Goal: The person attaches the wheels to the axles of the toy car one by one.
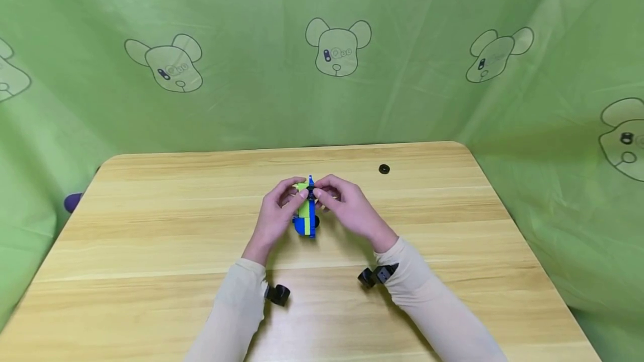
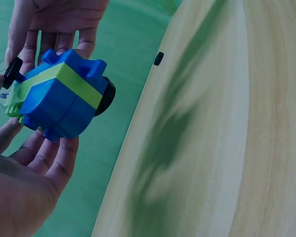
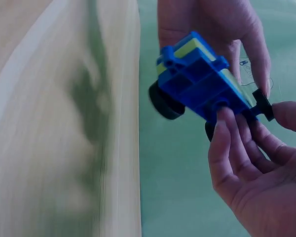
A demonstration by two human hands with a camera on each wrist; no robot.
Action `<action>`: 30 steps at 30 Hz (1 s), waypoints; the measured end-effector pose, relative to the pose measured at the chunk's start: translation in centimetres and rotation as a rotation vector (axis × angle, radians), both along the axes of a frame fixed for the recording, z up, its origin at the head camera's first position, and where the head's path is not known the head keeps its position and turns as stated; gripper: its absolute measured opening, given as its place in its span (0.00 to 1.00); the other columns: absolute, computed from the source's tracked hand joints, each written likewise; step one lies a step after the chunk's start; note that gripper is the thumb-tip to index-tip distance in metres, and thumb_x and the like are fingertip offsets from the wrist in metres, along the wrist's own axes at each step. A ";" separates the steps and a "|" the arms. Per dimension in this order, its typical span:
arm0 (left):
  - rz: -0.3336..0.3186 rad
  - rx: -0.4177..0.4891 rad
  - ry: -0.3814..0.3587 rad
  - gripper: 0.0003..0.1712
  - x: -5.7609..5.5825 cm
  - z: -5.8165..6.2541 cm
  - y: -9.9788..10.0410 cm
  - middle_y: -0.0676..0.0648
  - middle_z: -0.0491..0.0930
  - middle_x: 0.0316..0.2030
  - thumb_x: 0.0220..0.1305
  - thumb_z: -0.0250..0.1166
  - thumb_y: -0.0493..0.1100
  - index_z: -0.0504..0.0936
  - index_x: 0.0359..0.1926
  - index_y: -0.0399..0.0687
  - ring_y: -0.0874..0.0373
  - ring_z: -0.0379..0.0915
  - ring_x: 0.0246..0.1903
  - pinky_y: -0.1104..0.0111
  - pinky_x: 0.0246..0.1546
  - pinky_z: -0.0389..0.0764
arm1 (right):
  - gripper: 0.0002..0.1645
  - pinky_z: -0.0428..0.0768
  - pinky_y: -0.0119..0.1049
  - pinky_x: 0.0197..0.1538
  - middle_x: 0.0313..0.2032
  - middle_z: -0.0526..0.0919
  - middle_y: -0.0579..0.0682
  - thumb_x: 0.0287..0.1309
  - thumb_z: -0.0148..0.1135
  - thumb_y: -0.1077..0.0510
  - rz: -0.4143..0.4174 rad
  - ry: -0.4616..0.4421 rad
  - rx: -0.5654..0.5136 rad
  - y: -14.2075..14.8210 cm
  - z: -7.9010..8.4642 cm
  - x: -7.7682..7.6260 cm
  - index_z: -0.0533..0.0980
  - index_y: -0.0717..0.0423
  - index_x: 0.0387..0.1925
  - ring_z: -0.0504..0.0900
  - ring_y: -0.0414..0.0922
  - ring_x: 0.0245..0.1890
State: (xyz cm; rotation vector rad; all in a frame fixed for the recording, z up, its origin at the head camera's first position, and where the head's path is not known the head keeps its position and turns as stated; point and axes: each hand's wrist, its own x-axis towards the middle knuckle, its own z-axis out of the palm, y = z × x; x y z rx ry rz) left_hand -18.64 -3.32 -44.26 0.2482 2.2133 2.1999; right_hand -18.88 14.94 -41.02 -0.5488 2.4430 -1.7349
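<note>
A toy car [image 1: 305, 224] of blue and lime-green building blocks is held up above the table between both hands. My left hand [image 1: 275, 211] grips it from the left, fingers along its side in the left wrist view. My right hand [image 1: 349, 205] holds it from the other side, its fingertips against the blue underside [image 3: 200, 81]. At one end a small black wheel-like piece [image 3: 263, 104] sticks out, with the thumbs close about it; the right thumb touches it. Black wheels [image 3: 166, 102] sit on the car's far side. Part of the car is hidden behind the fingers.
A loose black wheel [image 1: 384, 169] lies toward the back right of the wooden table [image 1: 151, 228]. Green curtains [image 1: 251, 99] with bear-head drawings stand behind and beside the table. Something purple [image 1: 72, 202] shows past the left edge.
</note>
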 end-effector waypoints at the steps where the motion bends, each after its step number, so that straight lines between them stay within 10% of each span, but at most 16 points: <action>1: -0.001 -0.004 -0.003 0.20 0.0 0.0 0.0 0.43 0.75 0.43 0.68 0.65 0.47 0.79 0.58 0.49 0.53 0.74 0.41 0.70 0.36 0.77 | 0.12 0.82 0.56 0.43 0.38 0.82 0.57 0.71 0.56 0.60 0.015 -0.016 -0.026 0.0 0.0 0.0 0.75 0.64 0.49 0.81 0.60 0.39; 30: -0.044 -0.053 0.002 0.21 -0.1 0.1 -0.7 0.43 0.75 0.46 0.68 0.64 0.48 0.79 0.60 0.48 0.49 0.74 0.45 0.66 0.39 0.77 | 0.11 0.83 0.54 0.44 0.41 0.81 0.61 0.70 0.56 0.64 0.050 -0.091 -0.126 -0.4 0.1 -0.2 0.74 0.70 0.48 0.82 0.55 0.38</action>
